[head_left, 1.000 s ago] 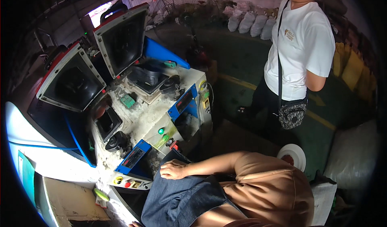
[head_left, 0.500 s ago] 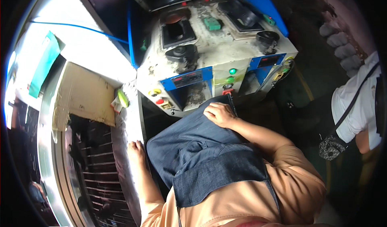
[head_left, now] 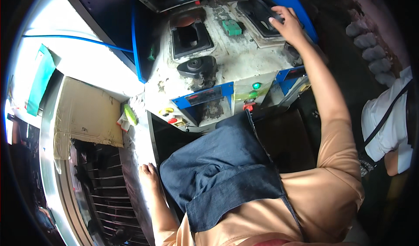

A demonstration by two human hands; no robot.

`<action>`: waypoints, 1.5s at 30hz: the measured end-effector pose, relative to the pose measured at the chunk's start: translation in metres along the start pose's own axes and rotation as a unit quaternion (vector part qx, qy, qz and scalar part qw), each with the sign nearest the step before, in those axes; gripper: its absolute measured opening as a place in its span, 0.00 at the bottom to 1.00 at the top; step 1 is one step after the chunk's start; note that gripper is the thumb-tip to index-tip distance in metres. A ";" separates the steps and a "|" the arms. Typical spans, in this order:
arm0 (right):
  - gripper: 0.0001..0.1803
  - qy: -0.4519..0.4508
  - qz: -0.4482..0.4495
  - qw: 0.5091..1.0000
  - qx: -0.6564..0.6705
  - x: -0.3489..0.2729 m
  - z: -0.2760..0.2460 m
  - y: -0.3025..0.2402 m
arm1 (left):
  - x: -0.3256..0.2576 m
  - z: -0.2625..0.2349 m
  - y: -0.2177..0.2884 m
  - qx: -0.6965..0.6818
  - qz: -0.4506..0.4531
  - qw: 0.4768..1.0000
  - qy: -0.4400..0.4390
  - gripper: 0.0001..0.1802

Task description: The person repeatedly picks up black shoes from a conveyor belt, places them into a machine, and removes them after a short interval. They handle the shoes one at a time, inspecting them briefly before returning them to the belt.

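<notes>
My right hand [head_left: 288, 25] reaches over the right side of the machine top [head_left: 257, 56], its thumb and fingers apart. It is at the black rounded piece [head_left: 261, 16] in the right-hand station; whether the fingertips touch it I cannot tell. My left hand [head_left: 149, 175] rests on the metal ledge [head_left: 139, 147] at my left, fingers curled, with nothing visible in them. On the machine's left side lies a black frame with a dark opening [head_left: 190, 36], and a black knob-like fixture [head_left: 196, 67] stands before it. A green block [head_left: 231, 27] sits between the stations.
Coloured buttons [head_left: 256, 86] and a blue display panel [head_left: 204, 95] line the machine's front. A conveyor with metal rods [head_left: 109, 187] runs at my left under a cardboard sheet [head_left: 89, 110]. A person in white [head_left: 386, 123] is at the right, near several grey rounded pieces [head_left: 370, 49].
My right hand has left my thigh and moved up and forward to the right-hand station. My left hand stays on the ledge. The view has shifted slightly.
</notes>
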State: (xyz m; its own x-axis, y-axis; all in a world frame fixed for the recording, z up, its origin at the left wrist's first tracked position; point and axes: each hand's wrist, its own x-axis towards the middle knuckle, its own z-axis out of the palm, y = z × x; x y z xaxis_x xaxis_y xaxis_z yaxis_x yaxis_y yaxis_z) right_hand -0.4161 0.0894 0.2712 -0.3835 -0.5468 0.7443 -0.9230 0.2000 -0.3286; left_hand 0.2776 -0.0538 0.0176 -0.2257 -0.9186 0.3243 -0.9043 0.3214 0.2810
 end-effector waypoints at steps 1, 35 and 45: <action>0.37 -0.057 0.104 0.990 -0.080 0.020 0.002 0.029 | -0.001 -0.001 0.002 0.009 0.004 1.000 0.010 0.15; 0.34 -0.345 0.299 0.472 0.754 -0.187 0.027 -0.199 | -0.002 -0.112 0.258 -0.762 0.098 0.609 -0.197 0.62; 0.52 -0.625 -0.109 0.600 0.488 -0.206 0.081 -0.365 | -0.099 -0.189 0.042 -0.928 -0.206 0.287 0.116 0.29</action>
State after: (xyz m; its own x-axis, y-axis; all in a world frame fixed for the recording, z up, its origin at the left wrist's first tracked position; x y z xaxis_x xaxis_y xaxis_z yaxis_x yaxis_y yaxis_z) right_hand 0.0022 0.0632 0.1907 0.6280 -0.7781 0.0154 -0.2560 -0.2251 -0.9401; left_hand 0.3301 0.0940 0.1684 -0.0136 -0.9958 -0.0905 0.9635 -0.0372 0.2650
